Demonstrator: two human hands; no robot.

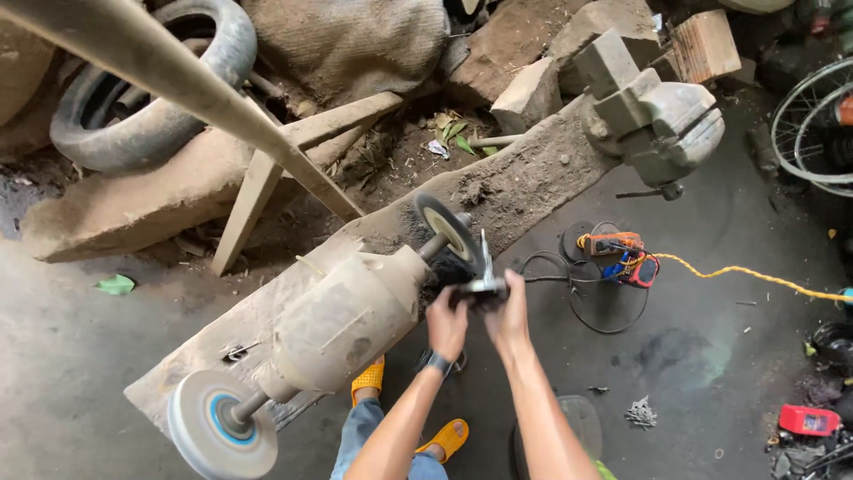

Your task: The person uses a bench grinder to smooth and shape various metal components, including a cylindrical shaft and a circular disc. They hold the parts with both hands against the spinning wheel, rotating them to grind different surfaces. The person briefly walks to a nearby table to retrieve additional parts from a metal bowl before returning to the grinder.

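Fig. Bench grinder [342, 316] on a dusty wooden plank [524, 182], wire wheel [447, 228] at far end of shaft, cloth buffing wheel [218, 427] at near end. Left hand [447, 322] & right hand [506, 313], both clenched on a small dark metal part [482, 283], present it at the wire wheel's right rim, touching or just beside; can't tell which. Part's long axis approx. vertical in view, thin end pointing far/up past the rim. Judged good practice: brace w/ both hands, keep fingers below the rim, light pressure, work the lower edge. Vise [653, 116] far right; power tool [617, 253] on floor.
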